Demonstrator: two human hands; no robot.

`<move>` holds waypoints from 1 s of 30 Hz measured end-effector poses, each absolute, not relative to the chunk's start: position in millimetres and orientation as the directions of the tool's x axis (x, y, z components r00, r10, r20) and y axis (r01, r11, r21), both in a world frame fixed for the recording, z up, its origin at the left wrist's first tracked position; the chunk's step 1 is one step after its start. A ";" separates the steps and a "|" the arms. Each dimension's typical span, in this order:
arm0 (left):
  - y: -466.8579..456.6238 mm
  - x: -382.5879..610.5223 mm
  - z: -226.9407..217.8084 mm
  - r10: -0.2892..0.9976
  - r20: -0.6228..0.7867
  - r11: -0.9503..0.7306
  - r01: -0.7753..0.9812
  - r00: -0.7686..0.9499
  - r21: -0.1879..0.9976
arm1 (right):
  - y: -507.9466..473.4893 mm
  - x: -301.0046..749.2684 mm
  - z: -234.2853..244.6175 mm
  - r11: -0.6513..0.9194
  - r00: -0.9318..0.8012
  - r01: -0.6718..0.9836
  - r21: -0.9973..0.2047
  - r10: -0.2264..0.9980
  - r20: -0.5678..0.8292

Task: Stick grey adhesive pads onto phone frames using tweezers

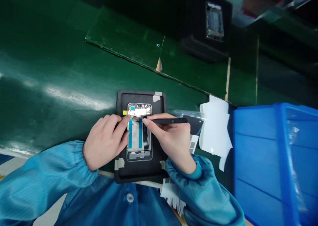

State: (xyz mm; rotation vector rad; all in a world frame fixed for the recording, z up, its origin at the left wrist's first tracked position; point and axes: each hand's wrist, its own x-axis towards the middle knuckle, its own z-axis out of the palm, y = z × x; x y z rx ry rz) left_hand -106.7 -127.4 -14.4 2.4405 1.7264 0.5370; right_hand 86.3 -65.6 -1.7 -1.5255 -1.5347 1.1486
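Note:
An opened phone frame (pixel 139 133) with blue strips inside lies in a black jig tray (pixel 159 102) on the green surface. My left hand (pixel 105 140) rests on the tray's left side, fingers curled, one fingertip pressing at the phone's upper left edge near a small yellow tab (pixel 125 113). My right hand (pixel 169 138) pinches a thin black stylus-like tool (pixel 169 121) held level, its tip touching the phone's upper part.
A blue plastic bin (pixel 275 163) stands at the right. White paper sheets (pixel 215 126) and a clear bag lie between the bin and the tray. A second black jig holding a phone (pixel 215 21) sits farther back. A green mat (pixel 139 40) lies behind.

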 end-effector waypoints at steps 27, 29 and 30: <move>-126.4 -108.2 -8.8 0.905 0.192 -0.414 0.891 0.380 0.187 | -66.4 85.3 -3.2 -0.054 -0.101 0.401 -0.915 0.990 -0.102; -127.1 -107.5 -5.6 0.906 0.172 -0.410 0.901 0.386 0.138 | -66.2 86.0 -3.9 -0.053 -0.104 0.404 -0.913 0.989 -0.103; -127.6 -107.1 -3.9 0.907 0.164 -0.409 0.905 0.389 0.116 | -65.9 86.8 -3.7 -0.051 -0.101 0.405 -0.913 0.990 -0.101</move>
